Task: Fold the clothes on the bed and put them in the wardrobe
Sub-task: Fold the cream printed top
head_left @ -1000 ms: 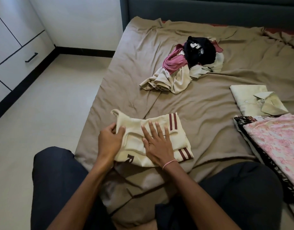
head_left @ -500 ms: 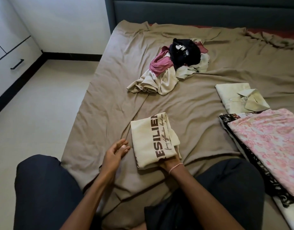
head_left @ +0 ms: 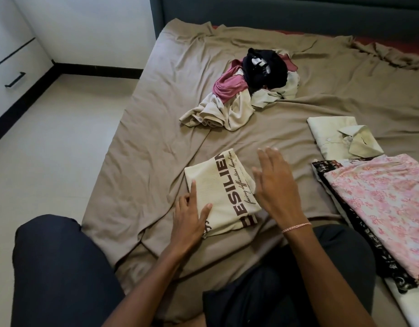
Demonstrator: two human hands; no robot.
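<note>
You're smoothing the shirt (head_left: 218,185).
Your left hand (head_left: 192,217) is pressing flat, right hand (head_left: 275,188) hovering spread; it's floppy, so scoop underneath.

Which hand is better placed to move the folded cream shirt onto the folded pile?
Probably the right hand: it hovers beside the shirt, on the side of the pile. The left hand presses the shirt's left edge.

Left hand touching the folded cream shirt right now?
Touching. Head view: the left hand lies flat on the near-left corner of the folded cream shirt, thumb overlapping the fabric.
</note>
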